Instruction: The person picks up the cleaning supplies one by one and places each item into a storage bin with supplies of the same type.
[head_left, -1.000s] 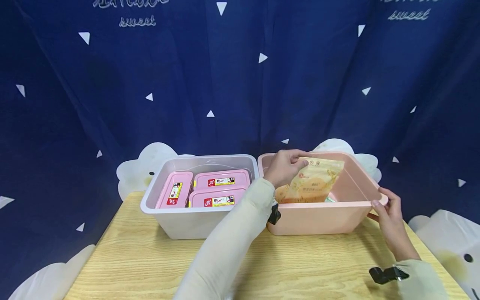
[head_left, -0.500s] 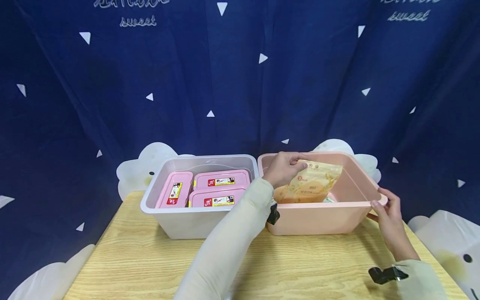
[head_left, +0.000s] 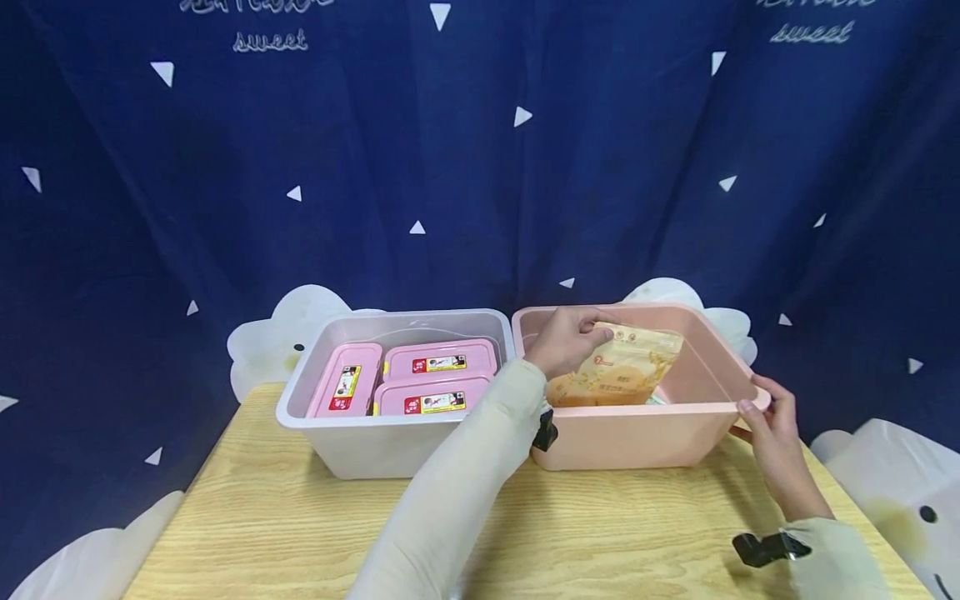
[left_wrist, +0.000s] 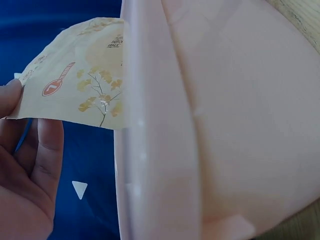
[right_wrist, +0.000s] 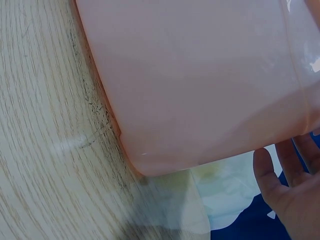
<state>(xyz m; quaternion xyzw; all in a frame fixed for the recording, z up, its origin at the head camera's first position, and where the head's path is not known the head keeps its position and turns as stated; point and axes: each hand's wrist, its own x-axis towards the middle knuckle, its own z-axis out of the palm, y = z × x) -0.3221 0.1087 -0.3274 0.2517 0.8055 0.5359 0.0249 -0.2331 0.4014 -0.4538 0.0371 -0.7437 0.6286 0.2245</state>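
My left hand (head_left: 566, 340) pinches the top left corner of a cream and orange pouch (head_left: 626, 367) with small print and yellow flowers. The pouch leans inside a pink plastic bin (head_left: 630, 437), its lower part hidden behind the front wall. The left wrist view shows the thumb on one face of the pouch (left_wrist: 95, 75) and the fingers behind it. At the bin's front right corner my right hand (head_left: 780, 446) holds the rim, thumb on top and fingers below. Something pale green lies in the bin beside the pouch, mostly hidden.
A light grey bin (head_left: 375, 450) stands close to the pink one on the left, with several pink lidded boxes (head_left: 438, 360) inside. Both bins are on a wooden table (head_left: 300, 533). Behind the table hangs a dark blue curtain (head_left: 465, 167) with white triangles.
Over the last second my left hand and the pouch have sunk slightly lower into the pink bin. My right hand keeps its hold on the corner. The head view has shifted a little.
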